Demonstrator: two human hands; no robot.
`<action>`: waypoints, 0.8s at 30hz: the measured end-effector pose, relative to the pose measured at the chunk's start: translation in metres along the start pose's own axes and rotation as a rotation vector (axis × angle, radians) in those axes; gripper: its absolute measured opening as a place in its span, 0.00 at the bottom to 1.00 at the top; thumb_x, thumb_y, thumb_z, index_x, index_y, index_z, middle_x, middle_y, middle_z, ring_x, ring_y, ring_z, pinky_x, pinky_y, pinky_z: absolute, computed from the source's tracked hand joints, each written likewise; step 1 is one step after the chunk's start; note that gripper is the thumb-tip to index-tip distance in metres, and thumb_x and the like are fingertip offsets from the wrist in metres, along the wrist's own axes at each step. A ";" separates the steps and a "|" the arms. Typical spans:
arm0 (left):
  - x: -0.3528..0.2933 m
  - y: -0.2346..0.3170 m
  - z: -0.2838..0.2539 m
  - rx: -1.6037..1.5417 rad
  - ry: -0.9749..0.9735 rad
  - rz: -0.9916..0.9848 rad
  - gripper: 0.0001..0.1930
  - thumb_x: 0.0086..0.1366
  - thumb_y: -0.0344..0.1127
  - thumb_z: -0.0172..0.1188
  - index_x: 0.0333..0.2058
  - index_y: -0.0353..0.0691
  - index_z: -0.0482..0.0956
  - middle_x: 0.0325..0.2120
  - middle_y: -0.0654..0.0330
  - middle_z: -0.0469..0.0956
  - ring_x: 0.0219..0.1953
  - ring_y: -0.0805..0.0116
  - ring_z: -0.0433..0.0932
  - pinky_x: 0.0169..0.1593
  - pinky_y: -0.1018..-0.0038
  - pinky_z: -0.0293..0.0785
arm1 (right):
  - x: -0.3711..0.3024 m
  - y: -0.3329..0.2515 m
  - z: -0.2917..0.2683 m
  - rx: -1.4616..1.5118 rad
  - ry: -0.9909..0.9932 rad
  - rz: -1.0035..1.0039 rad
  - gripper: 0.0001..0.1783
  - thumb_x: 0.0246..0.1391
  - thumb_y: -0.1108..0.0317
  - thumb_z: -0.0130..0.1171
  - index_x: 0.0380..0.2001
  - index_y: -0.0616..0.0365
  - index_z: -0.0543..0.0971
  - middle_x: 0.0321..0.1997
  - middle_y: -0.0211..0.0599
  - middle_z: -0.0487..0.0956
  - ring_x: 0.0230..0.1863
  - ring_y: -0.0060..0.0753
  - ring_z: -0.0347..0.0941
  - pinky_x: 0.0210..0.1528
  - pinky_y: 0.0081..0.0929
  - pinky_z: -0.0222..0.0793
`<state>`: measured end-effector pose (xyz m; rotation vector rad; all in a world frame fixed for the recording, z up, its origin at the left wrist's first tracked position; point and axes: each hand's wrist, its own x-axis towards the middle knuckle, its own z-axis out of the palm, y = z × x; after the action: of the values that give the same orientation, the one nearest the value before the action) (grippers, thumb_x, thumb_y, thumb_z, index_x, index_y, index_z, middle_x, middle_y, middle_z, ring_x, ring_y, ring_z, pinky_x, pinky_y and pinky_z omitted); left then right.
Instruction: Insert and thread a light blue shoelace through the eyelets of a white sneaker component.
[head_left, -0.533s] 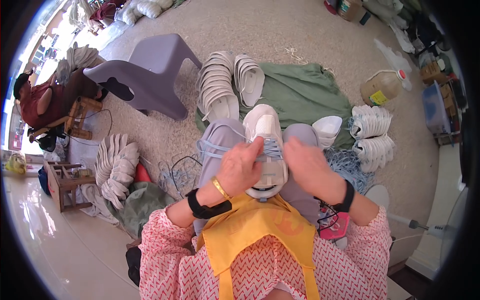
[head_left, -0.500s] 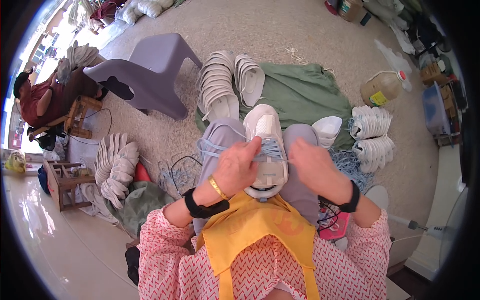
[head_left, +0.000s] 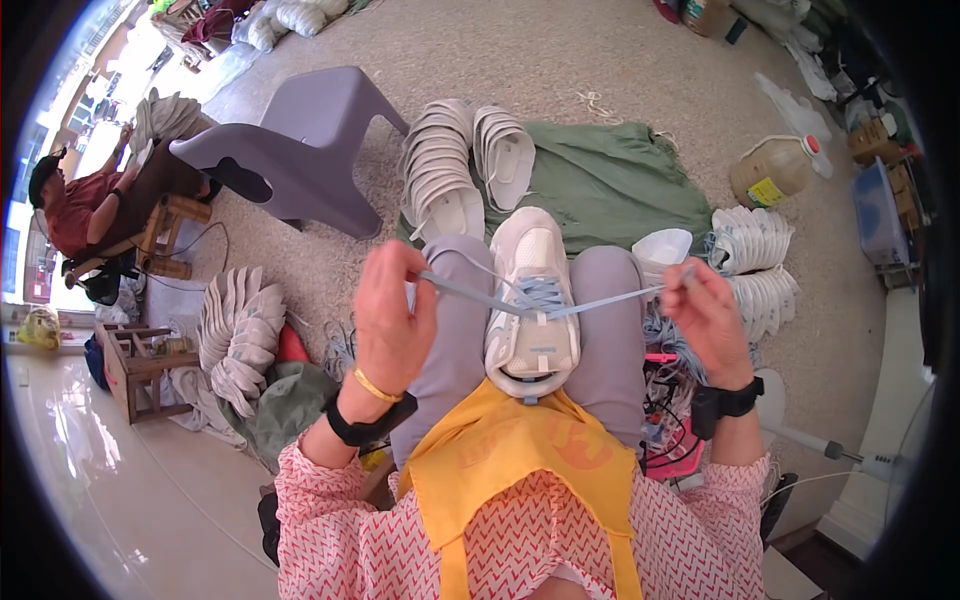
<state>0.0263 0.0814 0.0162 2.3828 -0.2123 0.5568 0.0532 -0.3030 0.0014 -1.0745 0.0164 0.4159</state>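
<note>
A white and beige sneaker (head_left: 532, 345) rests between my knees, toe pointing away from me. Pale blue shoelace (head_left: 541, 292) crosses over its tongue. One lace end runs taut to my left hand (head_left: 388, 318), pinched between thumb and fingers above my left knee. On the other side my right hand (head_left: 706, 312) pinches the opposite end, held out past my right knee. Both ends stretch away from the top of the lacing in a wide V.
Stacked shoe uppers (head_left: 440, 170) lie on a green cloth (head_left: 610, 185) ahead, with more white uppers (head_left: 755, 270) at right. A grey plastic chair (head_left: 300, 150) stands ahead left. A seated person (head_left: 85, 205) works far left. A pink basket (head_left: 675, 450) sits by my right leg.
My hands have moved apart from close over the sneaker, left hand leftward and right hand rightward. The lace ends are now drawn out straight between them.
</note>
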 end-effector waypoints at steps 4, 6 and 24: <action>-0.019 0.009 0.027 -0.193 -0.138 0.006 0.12 0.56 0.14 0.57 0.38 0.34 0.73 0.34 0.53 0.75 0.34 0.57 0.76 0.39 0.67 0.74 | -0.034 -0.015 -0.113 0.132 0.227 -0.161 0.11 0.72 0.69 0.56 0.50 0.66 0.74 0.47 0.36 0.76 0.45 0.24 0.73 0.51 0.26 0.75; -0.024 0.016 0.035 -0.210 -0.222 -0.025 0.13 0.55 0.15 0.58 0.39 0.34 0.72 0.37 0.51 0.75 0.37 0.52 0.76 0.43 0.64 0.75 | -0.065 -0.023 -0.181 0.184 0.330 -0.198 0.12 0.71 0.71 0.57 0.51 0.68 0.74 0.49 0.38 0.75 0.47 0.24 0.72 0.53 0.25 0.74; -0.009 0.001 0.044 0.000 -0.575 0.294 0.16 0.56 0.22 0.60 0.44 0.35 0.72 0.26 0.51 0.75 0.35 0.46 0.75 0.40 0.56 0.74 | -0.020 0.018 -0.092 -0.743 0.350 -0.058 0.09 0.69 0.69 0.59 0.46 0.62 0.81 0.42 0.32 0.84 0.37 0.23 0.82 0.38 0.21 0.79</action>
<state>0.0326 0.0520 -0.0166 2.4719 -0.8225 -0.0197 0.0454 -0.3805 -0.0543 -1.8676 0.1499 0.1696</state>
